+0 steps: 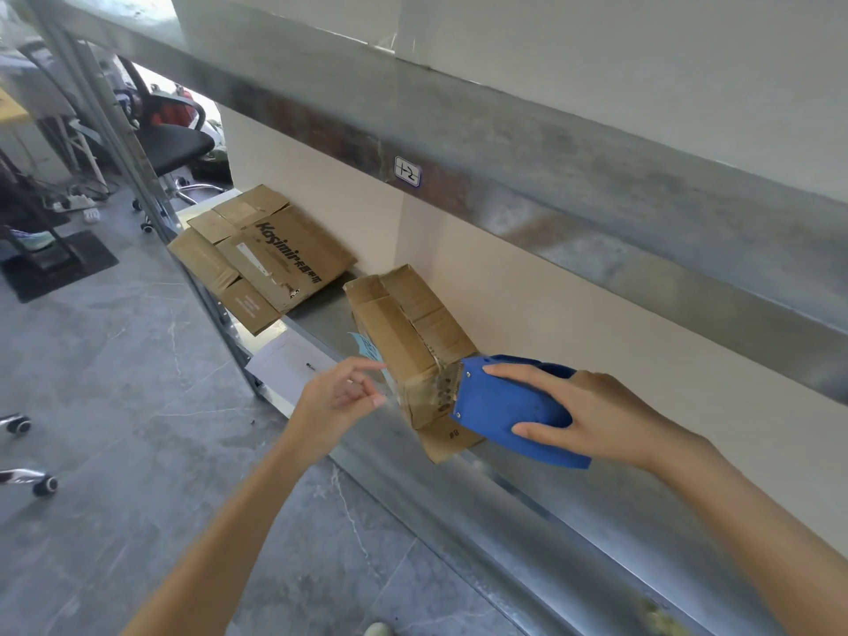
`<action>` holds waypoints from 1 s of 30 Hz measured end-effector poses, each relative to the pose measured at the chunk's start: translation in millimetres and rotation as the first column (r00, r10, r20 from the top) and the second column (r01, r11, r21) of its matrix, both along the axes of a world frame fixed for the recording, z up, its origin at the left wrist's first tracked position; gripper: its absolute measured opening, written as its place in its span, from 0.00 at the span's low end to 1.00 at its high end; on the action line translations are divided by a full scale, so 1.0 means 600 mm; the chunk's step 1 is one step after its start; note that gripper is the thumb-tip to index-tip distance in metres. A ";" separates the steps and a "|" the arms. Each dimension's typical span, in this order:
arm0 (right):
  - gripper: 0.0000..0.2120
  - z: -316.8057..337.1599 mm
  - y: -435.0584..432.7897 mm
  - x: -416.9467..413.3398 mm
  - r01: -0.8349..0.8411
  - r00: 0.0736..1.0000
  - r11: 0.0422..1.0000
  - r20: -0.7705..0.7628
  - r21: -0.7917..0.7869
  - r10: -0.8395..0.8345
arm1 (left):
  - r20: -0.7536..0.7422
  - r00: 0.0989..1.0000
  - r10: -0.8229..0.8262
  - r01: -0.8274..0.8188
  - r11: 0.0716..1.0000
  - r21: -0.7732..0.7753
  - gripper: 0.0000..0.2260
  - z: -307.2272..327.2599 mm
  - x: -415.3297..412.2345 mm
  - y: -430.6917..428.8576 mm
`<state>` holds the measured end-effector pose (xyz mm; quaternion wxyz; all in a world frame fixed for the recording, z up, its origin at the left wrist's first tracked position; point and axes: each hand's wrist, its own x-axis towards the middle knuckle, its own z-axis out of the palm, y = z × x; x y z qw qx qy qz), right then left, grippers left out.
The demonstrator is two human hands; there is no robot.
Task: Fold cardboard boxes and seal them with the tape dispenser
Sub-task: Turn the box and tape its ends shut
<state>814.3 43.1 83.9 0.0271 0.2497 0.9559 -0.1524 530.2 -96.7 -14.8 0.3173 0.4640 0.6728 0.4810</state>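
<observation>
Now the right hand (592, 415) grips the blue tape dispenser (509, 406), teeth against the near end of the box (404, 328) on the shelf (316, 314), probably to cut tape. The left hand (339, 397) hovers just beside the box; whether it pinches anything, I cannot tell.

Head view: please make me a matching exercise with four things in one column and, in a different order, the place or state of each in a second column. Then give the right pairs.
Things:
1. dispenser
2. box
3. flat cardboard
4. chair

Places or states:
A. on the floor, beyond the end of the shelf
B. lies unfolded on the shelf
C. gripped by the right hand
D. folded up, with the dispenser's toothed edge at its near end

Pairs: 1-C, 2-D, 3-B, 4-A.
</observation>
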 end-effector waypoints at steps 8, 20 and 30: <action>0.31 -0.015 0.018 0.015 0.045 0.997 0.999 -0.063 -0.027 -0.046 | -0.047 0.999 0.025 -0.021 0.997 0.076 0.18 -0.028 0.010 0.022; 0.31 -0.024 0.028 0.021 0.073 0.997 0.997 -0.035 -0.029 -0.074 | -0.151 0.988 0.018 0.012 0.980 0.199 0.14 -0.055 0.011 0.059; 0.32 -0.034 0.039 0.023 0.157 0.987 0.988 -0.012 0.005 -0.157 | -0.446 0.884 0.136 0.016 0.947 0.322 0.11 -0.073 -0.007 0.109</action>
